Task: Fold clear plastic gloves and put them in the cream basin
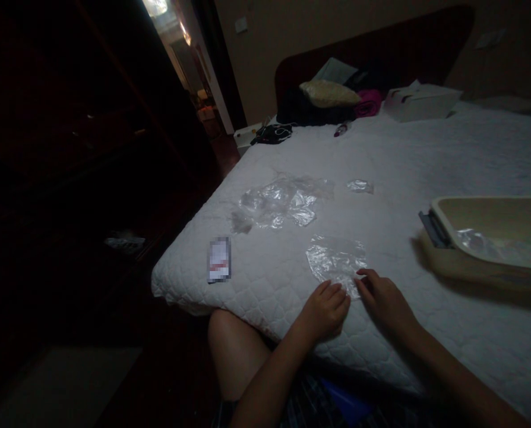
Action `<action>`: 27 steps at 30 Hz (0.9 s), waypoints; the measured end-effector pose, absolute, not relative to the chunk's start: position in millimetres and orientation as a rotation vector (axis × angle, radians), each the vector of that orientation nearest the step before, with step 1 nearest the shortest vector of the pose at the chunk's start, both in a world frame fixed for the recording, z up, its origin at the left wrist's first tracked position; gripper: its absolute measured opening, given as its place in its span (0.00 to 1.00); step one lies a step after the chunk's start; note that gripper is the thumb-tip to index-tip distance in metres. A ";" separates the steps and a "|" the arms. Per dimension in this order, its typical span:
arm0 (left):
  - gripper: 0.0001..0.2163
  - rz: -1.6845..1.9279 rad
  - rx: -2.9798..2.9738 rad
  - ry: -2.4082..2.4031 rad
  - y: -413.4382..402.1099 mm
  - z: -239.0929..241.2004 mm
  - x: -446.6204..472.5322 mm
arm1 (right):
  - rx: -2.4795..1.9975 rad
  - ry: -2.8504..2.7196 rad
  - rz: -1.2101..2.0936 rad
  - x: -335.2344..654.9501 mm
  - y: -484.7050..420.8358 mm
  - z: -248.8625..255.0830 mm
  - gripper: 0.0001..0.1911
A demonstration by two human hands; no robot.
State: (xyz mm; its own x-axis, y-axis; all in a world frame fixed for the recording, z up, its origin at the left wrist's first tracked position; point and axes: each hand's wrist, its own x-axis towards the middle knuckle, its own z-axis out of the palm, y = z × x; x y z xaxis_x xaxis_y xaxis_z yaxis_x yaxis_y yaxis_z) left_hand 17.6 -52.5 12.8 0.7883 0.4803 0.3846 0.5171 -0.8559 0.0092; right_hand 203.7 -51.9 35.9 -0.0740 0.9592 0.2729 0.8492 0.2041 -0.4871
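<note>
A clear plastic bag lies spread on the white quilted bed in front of me, creased and shiny. My left hand rests at its near edge, palm down, fingers lying over the plastic. At the bag's near right corner is my right hand, its thumb and forefinger a little apart and touching or close to the film. Neither hand visibly grips the bag, though the undersides of the fingers are hidden. Farther off lies a loose heap of crumpled clear bags, with a small folded clear bag to its right.
On the right stands a cream plastic bin with a grey handle and clear plastic inside. A blurred-out phone-like object lies near the left edge of the bed. Clothes, a cushion and a white box sit by the headboard.
</note>
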 end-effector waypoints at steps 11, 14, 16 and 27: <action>0.16 -0.604 -2.870 -0.785 -51.1 7.9 18.2 | -1.558 -2.167 0.041 205.6 -43.6 24.9 0.11; 0.17 -0.585 -2.877 -0.802 -51.6 10.2 18.5 | -1.583 -2.201 0.035 205.1 -42.6 26.0 0.12; 0.17 -0.574 -2.877 -0.810 -52.0 12.3 18.6 | -1.589 -2.218 0.051 204.3 -42.0 27.7 0.12; 0.17 -0.558 -2.864 -0.796 -52.4 13.0 16.8 | -1.506 -2.015 0.367 225.2 -31.7 40.0 0.15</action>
